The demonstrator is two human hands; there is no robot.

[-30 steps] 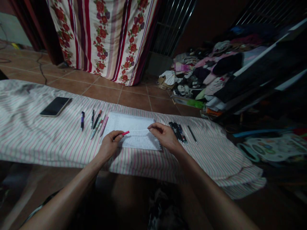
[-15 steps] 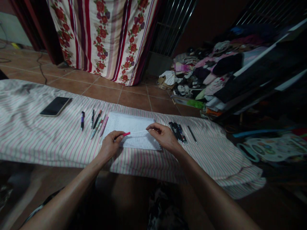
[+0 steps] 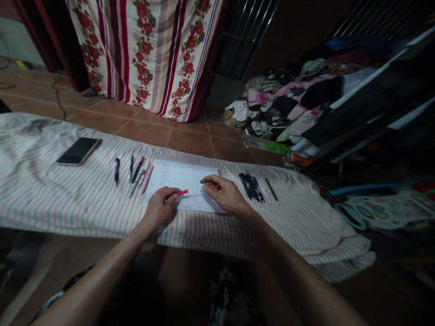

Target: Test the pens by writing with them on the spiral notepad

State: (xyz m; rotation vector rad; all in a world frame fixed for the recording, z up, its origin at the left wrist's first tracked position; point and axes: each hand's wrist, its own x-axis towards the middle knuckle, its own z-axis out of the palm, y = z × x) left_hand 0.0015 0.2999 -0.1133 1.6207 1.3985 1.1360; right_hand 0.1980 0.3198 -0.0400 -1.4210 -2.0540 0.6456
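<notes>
Left hand [image 3: 158,209] grip closed on pink plastic pen piece [image 3: 182,192]; right hand [image 3: 226,197] grip pinches thin white rod [image 3: 195,189] over white spiral notebook [image 3: 176,174].

Striped cloth [image 3: 50,194], phone [image 3: 79,151], pens [image 3: 136,174], notebook [image 3: 176,176]

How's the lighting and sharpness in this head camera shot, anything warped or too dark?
Head view: dim, warm light; the left hand and right hand holding the pink pen over the notebook are fairly sharp; bottom foreground nearly black; wide-lens bending at edges, right side smeared.
</notes>
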